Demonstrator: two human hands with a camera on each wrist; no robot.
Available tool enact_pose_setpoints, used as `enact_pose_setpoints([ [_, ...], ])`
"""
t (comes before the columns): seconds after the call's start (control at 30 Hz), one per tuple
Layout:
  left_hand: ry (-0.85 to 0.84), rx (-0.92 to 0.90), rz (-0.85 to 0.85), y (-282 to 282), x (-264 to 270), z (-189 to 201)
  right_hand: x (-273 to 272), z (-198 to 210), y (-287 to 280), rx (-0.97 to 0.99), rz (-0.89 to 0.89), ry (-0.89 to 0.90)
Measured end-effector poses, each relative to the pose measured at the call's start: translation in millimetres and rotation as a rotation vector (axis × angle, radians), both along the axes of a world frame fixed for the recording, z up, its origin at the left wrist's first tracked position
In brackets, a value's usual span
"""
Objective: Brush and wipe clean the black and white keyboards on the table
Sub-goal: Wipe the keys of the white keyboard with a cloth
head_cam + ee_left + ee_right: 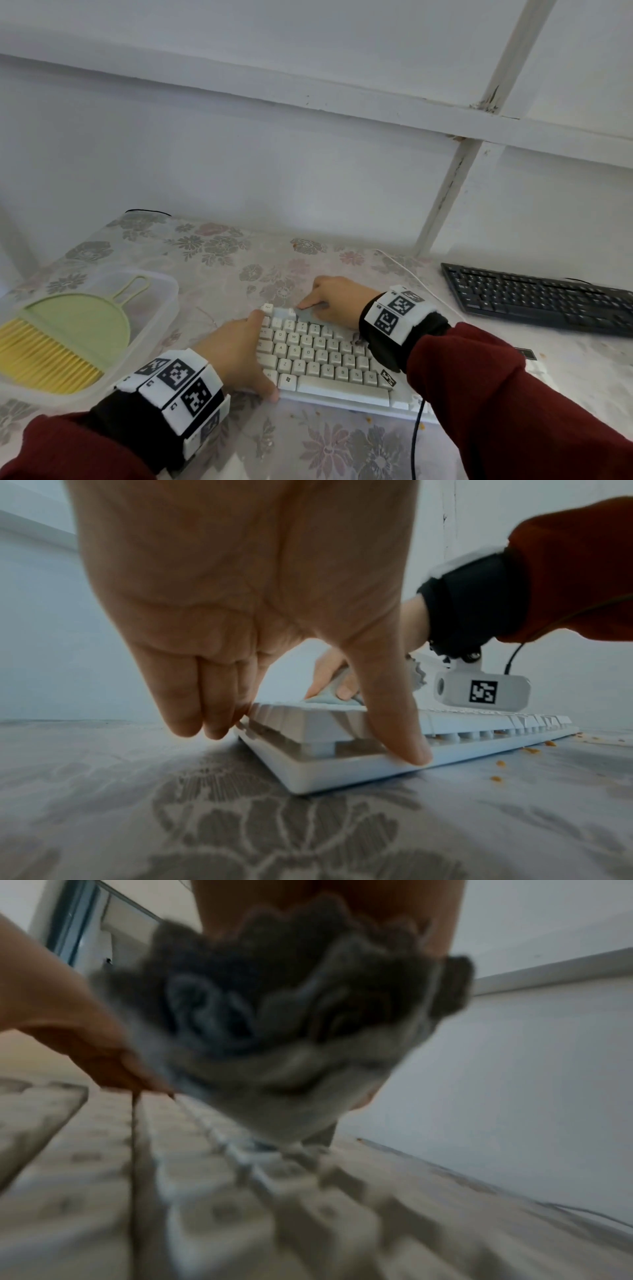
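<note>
Right hand (337, 299) hides most of the cloth (291, 1031) on the white keyboard (329, 359).

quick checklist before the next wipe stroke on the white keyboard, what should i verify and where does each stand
1. White keyboard braced: ok, left hand holds its left end, thumb on the front edge.
2. Cloth in hand: ok, bunched in the right hand, on the top key row.
3. Crumbs cleared: not ok, orange bits lie on the tablecloth by the front edge.
4. Keys clean: cannot tell, the right wrist view is blurred.
5. Black keyboard done: cannot tell, it lies untouched at the right.
6. Brush stowed: ok, in the tub with the dustpan.
</note>
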State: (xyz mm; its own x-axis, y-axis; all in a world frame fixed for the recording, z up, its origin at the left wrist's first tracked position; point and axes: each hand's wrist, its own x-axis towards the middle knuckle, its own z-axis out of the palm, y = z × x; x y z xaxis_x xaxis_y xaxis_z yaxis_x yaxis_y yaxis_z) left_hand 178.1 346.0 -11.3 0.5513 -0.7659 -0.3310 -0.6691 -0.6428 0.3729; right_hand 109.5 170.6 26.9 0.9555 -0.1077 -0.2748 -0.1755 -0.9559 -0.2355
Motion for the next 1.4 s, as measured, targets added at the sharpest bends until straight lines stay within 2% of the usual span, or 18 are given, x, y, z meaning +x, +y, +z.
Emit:
enact_pose_setpoints([
  [0.17, 0.009, 0.008, 0.006, 0.3, 0.4, -1.1, -19.9, -3.5, -27.4, -0.061, -0.074, 0.048],
  [0.37, -0.003, 0.022, 0.001, -0.5, 1.1, -1.9, -32.2, 13.2, -45.1, -0.136, -0.107, 0.058],
  [0.5, -0.001, 0.031, 0.004, -0.5, 1.5, -3.0, -37.5, 14.4, -35.6, -0.133, -0.008, 0.068],
  [0.63, 0.005, 0.031, 0.000, -0.9, 1.5, -3.9, -30.1, 4.2, -24.5, -0.293, 0.134, 0.080],
  [0.93, 0.005, 0.030, 0.010, -0.6, 1.5, -4.0, -20.2, 1.4, -28.5, -0.346, 0.052, 0.101],
  [1.0, 0.003, 0.031, 0.010, -0.6, 0.9, -3.8, -21.0, 2.4, -34.4, -0.321, 0.000, 0.090],
  [1.2, -0.003, 0.033, 0.002, -0.9, 1.1, -3.6, -36.9, 8.5, -39.1, -0.072, -0.126, 0.024],
  [1.4, 0.003, 0.040, 0.014, -0.1, 1.6, -2.1, -49.3, -1.4, -39.2, -0.031, -0.268, -0.054],
])
